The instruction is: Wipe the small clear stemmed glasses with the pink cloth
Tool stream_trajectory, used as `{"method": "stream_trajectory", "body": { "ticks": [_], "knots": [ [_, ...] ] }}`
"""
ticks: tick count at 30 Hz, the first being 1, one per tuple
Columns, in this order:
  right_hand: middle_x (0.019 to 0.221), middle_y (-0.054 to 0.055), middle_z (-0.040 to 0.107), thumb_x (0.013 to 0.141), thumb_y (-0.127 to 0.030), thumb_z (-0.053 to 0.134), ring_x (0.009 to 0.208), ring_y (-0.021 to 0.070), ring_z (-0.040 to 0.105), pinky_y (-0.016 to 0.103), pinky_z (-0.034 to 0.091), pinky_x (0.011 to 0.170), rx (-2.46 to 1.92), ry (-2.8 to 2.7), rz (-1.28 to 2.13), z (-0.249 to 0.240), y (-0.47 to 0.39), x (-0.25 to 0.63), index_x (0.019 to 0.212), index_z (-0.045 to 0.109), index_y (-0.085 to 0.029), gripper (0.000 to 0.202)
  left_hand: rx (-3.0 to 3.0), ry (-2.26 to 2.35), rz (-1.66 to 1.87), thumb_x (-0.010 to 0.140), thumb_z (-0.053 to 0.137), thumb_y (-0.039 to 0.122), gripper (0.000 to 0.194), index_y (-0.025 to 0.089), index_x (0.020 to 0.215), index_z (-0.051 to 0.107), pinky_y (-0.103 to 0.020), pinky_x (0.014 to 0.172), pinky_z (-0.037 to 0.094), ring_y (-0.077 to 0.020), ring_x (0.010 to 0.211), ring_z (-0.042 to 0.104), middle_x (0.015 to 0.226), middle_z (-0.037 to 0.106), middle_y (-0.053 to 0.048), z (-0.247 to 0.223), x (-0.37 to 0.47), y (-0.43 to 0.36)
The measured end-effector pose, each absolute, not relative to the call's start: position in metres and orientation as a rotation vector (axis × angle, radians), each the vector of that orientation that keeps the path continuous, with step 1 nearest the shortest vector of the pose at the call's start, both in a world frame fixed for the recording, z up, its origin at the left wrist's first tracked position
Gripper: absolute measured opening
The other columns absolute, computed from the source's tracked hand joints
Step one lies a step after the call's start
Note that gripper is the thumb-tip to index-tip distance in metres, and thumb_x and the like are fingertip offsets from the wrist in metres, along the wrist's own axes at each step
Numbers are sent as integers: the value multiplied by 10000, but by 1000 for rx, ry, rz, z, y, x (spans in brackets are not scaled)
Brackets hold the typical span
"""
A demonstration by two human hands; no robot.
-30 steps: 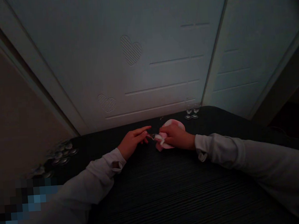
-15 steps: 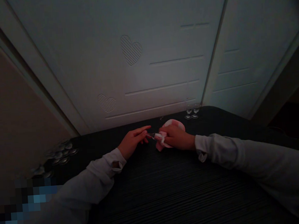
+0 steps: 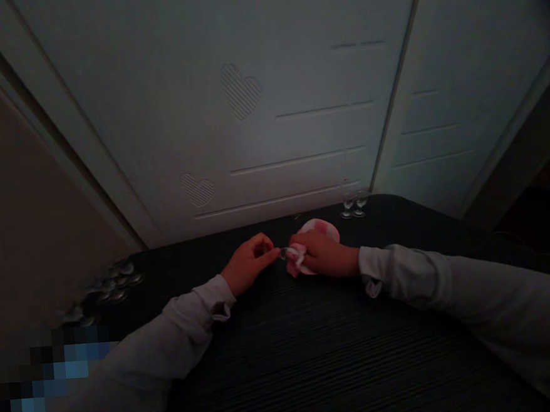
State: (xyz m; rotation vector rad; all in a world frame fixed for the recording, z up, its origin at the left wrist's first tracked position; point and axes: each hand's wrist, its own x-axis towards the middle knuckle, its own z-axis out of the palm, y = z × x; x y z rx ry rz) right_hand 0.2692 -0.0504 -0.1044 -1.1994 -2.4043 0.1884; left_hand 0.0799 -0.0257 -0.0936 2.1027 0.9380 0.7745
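A small clear glass (image 3: 283, 254) shows only in part between my two hands, just over the dark table. My left hand (image 3: 248, 264) is closed, with the thumb and curled fingers pinching the glass's left end. Around the other end bunches a pink and white cloth (image 3: 327, 227), gripped by my right hand (image 3: 328, 254). The cloth and my fingers hide most of the glass, so its full shape cannot be made out. Part of the cloth spreads out behind my right hand.
Two little stemmed glasses (image 3: 354, 205) stand at the table's back right. Several more glasses (image 3: 115, 283) are grouped along the left edge, blurred in the dim light. Behind the dark table (image 3: 313, 347) rises a white panel (image 3: 298, 135) with heart patterns.
My left hand's fingers were stretched out and are now curled, with the thumb pressed at the glass's end. My right hand and the cloth have hardly moved.
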Motion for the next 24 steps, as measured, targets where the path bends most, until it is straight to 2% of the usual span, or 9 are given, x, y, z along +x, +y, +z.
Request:
{"method": "stream_trajectory", "body": {
  "ticks": [3, 6, 10, 13, 19, 24],
  "knots": [
    [717, 49, 598, 820, -204, 418, 671, 149, 525, 266, 356, 634, -1190, -2417, 218, -103, -50, 269, 721, 522, -147, 154, 2200, 964, 766, 742, 528, 350, 195, 168, 687, 486, -239, 555, 339, -102, 579, 414, 626, 452, 49, -95, 80, -26],
    [733, 51, 602, 801, -178, 431, 680, 153, 534, 274, 370, 650, -1171, -2420, 247, -104, -50, 269, 737, 527, -145, 119, 2290, 952, 702, 762, 513, 361, 205, 164, 795, 556, -244, 558, 353, -110, 588, 431, 646, 490, 39, -94, 79, -29],
    [756, 58, 598, 799, -190, 439, 695, 161, 534, 284, 380, 658, -1120, -2418, 253, -104, -49, 271, 772, 538, -141, 114, 2378, 883, 650, 756, 548, 345, 267, 180, 960, 595, -278, 681, 412, -144, 736, 531, 841, 609, -11, -93, 79, -32],
    [752, 52, 596, 808, -199, 431, 694, 156, 536, 281, 389, 662, -1076, -2410, 342, -102, -51, 272, 771, 542, -140, 131, 2452, 861, 636, 766, 546, 339, 264, 175, 963, 612, -298, 755, 415, -166, 815, 555, 918, 627, -38, -92, 79, -34],
    [744, 39, 600, 808, -173, 400, 705, 155, 543, 297, 407, 690, -1051, -2329, 501, -99, -53, 273, 754, 541, -150, 153, 2528, 858, 606, 786, 521, 340, 247, 192, 966, 605, -315, 774, 421, -177, 820, 564, 916, 638, -39, -93, 81, -36],
    [794, 62, 606, 829, -220, 375, 740, 160, 572, 302, 434, 704, -1047, -2154, 729, -103, -51, 274, 768, 532, -143, 185, 2545, 887, 582, 794, 504, 330, 244, 192, 978, 584, -327, 781, 415, -188, 827, 565, 927, 638, -44, -93, 81, -39]
  ]
}}
